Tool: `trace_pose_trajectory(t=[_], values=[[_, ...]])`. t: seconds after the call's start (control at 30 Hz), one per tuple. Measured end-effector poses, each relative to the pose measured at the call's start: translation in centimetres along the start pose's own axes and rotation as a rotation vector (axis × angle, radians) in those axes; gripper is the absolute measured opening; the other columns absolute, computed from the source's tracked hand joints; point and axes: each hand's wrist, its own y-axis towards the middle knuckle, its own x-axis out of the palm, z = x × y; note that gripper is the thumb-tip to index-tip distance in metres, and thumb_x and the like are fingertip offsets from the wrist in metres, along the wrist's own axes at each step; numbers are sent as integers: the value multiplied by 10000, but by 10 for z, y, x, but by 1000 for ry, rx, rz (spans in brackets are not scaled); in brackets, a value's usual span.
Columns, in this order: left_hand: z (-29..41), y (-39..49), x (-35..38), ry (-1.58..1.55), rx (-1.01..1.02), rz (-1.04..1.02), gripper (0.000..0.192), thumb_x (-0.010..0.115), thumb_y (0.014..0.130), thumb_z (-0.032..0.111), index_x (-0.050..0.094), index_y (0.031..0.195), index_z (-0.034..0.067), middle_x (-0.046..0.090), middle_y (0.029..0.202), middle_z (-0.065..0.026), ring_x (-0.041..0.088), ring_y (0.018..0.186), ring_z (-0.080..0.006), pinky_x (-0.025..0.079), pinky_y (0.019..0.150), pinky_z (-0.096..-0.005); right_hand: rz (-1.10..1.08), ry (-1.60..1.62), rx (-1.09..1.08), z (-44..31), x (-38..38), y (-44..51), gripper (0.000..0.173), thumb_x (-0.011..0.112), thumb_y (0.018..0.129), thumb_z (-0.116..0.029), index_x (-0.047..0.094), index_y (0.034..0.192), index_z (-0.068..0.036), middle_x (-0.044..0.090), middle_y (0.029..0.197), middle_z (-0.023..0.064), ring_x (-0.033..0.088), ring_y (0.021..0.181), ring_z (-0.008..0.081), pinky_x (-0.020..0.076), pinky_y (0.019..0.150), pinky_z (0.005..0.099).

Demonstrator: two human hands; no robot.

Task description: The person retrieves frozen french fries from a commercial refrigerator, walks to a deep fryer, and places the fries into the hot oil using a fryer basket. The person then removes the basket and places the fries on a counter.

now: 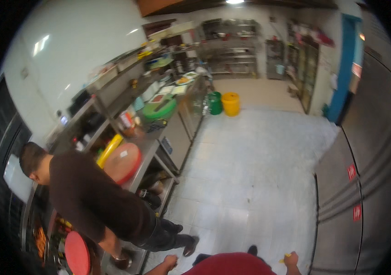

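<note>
At the lower edge, my left hand [170,262] hangs beside my red shirt [230,264]. Its fingers look curled, and I see nothing in them. My right hand [291,258], on the other side of my body, is closed around a small yellow item [286,256]; it is too small and blurred to name. Tiled floor [236,192] stretches ahead of me, with the tip of my dark shoe [252,250] just beyond the shirt. Neither hand touches a counter or cabinet.
On the left, a person [92,192] in dark clothes leans over a steel counter [147,151] with round red-rimmed boards [123,163] and a green board [159,109] bearing a knife. Green [215,103] and yellow buckets [231,104] stand farther ahead. Steel cabinet doors [339,220] line the right.
</note>
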Motion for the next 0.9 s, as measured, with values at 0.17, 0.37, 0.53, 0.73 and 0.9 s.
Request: trace_pose_trajectory(t=[0.17, 0.37, 0.53, 0.73, 0.9], values=[[1, -5, 10, -698, -472, 125, 233, 527, 894, 230, 543, 709, 91, 459, 600, -75, 491, 509, -243, 372, 461, -452, -104, 68, -271, -196, -12, 201, 286, 764, 697, -169, 584, 836, 4, 654, 810, 203, 639, 758, 389, 516, 669, 444], [121, 88, -23, -513, -375, 145, 352, 467, 921, 397, 674, 934, 112, 634, 778, -76, 571, 655, -231, 466, 585, -445, -21, -1, -489, -359, 37, 357, 345, 764, 689, -245, 558, 808, 4, 619, 730, 200, 631, 713, 374, 503, 636, 456], [254, 208, -167, -1044, -103, 87, 230, 661, 854, 242, 603, 702, 78, 583, 636, -54, 530, 513, -169, 431, 475, -330, -400, 174, -104, -441, 62, 426, 776, 641, 767, -558, 530, 1274, 18, 513, 1328, 247, 472, 1245, 381, 379, 1044, 472], [436, 320, -360, -1180, 278, 170, 349, 589, 931, 314, 493, 679, 92, 437, 565, -12, 395, 492, -123, 321, 442, -286, -369, -494, -351, -504, 83, 518, 802, 690, 707, -591, 549, 1282, -51, 547, 1299, 203, 487, 1220, 367, 407, 1017, 444], [524, 403, -449, -1439, 296, 276, 336, 541, 957, 301, 487, 705, 85, 420, 567, -19, 393, 482, -137, 323, 445, -297, -413, -403, -297, -553, 173, 624, 752, 672, 681, -665, 612, 1227, -151, 547, 1286, 187, 503, 1190, 353, 429, 978, 479]])
